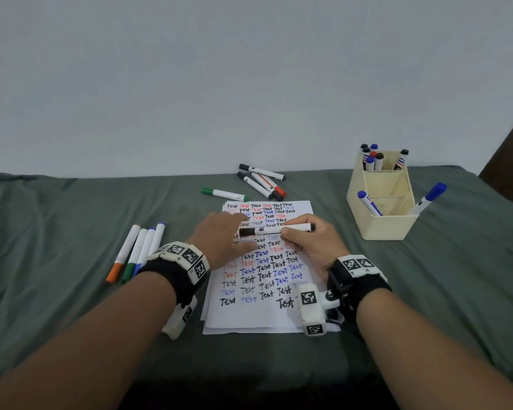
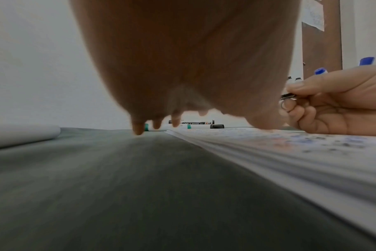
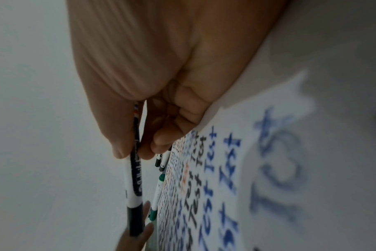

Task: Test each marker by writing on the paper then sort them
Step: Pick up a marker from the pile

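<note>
Black-capped white plastic marker (image 1: 274,229) horizontal above word-covered white paper sheet (image 1: 261,315), scene centre. Light, rigid, smooth barrel; likely slippery. Right hand (image 1: 311,247) pinches barrel at 3 o'clock end; left hand (image 1: 222,241) fingertips (image 3: 147,227) meet cap at 9 o'clock, clasp unclear. Pull cap straight off.

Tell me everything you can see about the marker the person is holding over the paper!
The black marker has a white barrel with dark printing and a black cap on its left end, still on. It lies nearly level, just above the paper covered in "Test" words. The right hand pinches the barrel near its right end between thumb and fingers. The left hand reaches its fingertips to the capped end and touches it.
</note>
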Demonstrator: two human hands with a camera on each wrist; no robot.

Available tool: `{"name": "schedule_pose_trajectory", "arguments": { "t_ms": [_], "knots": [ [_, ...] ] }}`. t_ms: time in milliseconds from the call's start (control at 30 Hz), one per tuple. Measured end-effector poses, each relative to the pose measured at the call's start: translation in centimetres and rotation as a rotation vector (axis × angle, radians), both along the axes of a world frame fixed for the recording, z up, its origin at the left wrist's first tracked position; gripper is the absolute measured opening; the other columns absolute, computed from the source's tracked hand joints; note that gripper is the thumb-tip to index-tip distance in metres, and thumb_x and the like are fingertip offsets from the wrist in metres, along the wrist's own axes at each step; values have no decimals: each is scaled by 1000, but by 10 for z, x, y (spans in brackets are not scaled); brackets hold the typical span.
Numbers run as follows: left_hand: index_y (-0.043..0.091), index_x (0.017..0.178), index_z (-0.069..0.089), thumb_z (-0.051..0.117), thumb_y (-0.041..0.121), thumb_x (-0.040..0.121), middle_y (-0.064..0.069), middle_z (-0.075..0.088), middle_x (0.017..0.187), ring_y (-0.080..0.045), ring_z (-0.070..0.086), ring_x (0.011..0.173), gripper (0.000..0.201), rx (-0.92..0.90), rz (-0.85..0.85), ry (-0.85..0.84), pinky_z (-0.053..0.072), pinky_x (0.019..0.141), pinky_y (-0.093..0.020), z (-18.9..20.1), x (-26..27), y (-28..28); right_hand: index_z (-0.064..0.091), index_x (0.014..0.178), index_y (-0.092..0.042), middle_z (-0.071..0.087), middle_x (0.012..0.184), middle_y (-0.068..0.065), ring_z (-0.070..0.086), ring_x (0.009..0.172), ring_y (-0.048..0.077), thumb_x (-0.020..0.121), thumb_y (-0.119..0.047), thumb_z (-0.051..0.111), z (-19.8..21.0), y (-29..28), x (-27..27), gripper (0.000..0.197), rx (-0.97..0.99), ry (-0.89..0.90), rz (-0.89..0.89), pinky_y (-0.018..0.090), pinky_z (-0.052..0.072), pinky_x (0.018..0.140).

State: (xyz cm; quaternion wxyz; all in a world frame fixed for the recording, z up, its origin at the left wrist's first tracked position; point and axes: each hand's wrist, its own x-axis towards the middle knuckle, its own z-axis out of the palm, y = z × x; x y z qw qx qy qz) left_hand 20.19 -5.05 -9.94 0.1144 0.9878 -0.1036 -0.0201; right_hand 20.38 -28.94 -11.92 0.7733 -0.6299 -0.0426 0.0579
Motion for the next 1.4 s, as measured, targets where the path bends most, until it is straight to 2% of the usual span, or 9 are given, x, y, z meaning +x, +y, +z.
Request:
{"name": "schedule_pose_trajectory", "arguments": {
  "t_ms": [100, 200, 433, 600, 767, 933, 1167, 1300, 1400],
  "knots": [
    [40, 156, -2, 35, 92, 74, -9, 2, 166, -35, 5, 151, 104, 232, 76, 194, 16, 120, -56, -13, -3, 5, 75, 86, -8, 73, 76, 19, 63, 63, 23, 80, 3, 81, 4, 1, -2, 14, 25, 11, -41, 26, 55, 60],
    [42, 155, -10, 25, 95, 71, -11, -13, 165, -38, -10, 151, 106, 279, 80, 276, 4, 120, -59, -20, -2, 6, 79, 84, -10, 73, 75, 19, 62, 64, 24, 77, 2, 84, 9, 3, -4, 16, 43, 26, -145, 28, 54, 61],
    [39, 155, -11, 11, 99, 53, -8, -17, 165, -37, -12, 151, 121, 265, 72, 274, 4, 119, -60, -21, -1, 5, 79, 81, -23, 75, 75, -2, 64, 65, 8, 77, -17, 86, 46, 5, -5, 10, -115, -131, -333, 21, 54, 62],
    [39, 155, -12, 7, 101, 49, -8, -18, 165, -38, -13, 151, 124, 262, 68, 282, 3, 119, -61, -24, 1, 7, 62, 81, -27, 62, 77, -5, 56, 70, 16, 89, -44, 66, 120, -30, 20, 20, -278, -342, -611, 40, 50, 70],
    [40, 155, -14, 8, 101, 50, -8, -19, 165, -38, -14, 151, 123, 262, 74, 296, 1, 119, -59, -23, 1, 6, 63, 98, -24, 62, 109, 1, 55, 82, -2, 97, -38, 52, 155, -93, 46, 18, -669, -472, -829, 10, 38, 68],
    [39, 155, -13, 17, 99, 62, -8, -19, 164, -38, -16, 150, 115, 260, 80, 306, -1, 120, -57, -21, 1, 5, 62, 101, -12, 63, 101, 5, 56, 88, 21, 99, -38, 55, 125, -122, 51, 27, -1114, -374, -746, 30, 37, 75],
    [39, 155, -14, 24, 96, 70, -9, -22, 164, -38, -18, 150, 109, 259, 91, 328, -3, 120, -57, -20, 1, 4, 52, 123, -28, 68, 97, -2, 63, 74, 14, 99, -35, 52, 102, -116, 46, 25, -1171, -207, -591, 29, 47, 58],
    [38, 155, -13, 25, 96, 72, -8, -22, 164, -38, -18, 150, 108, 256, 97, 325, -3, 120, -58, -20, 1, 3, 55, 132, -23, 67, 117, 1, 51, 119, 27, 98, -32, 53, 116, -96, 50, 35, -1270, -335, -565, 37, 47, 86],
    [38, 155, -13, 25, 96, 71, -8, -22, 164, -38, -18, 150, 109, 255, 98, 324, -3, 120, -57, -20, 1, 3, 55, 137, -19, 62, 130, 3, 39, 136, 29, 97, -30, 58, 127, -66, 47, 41, -1280, -587, -504, 42, 41, 105]
  ]
}}
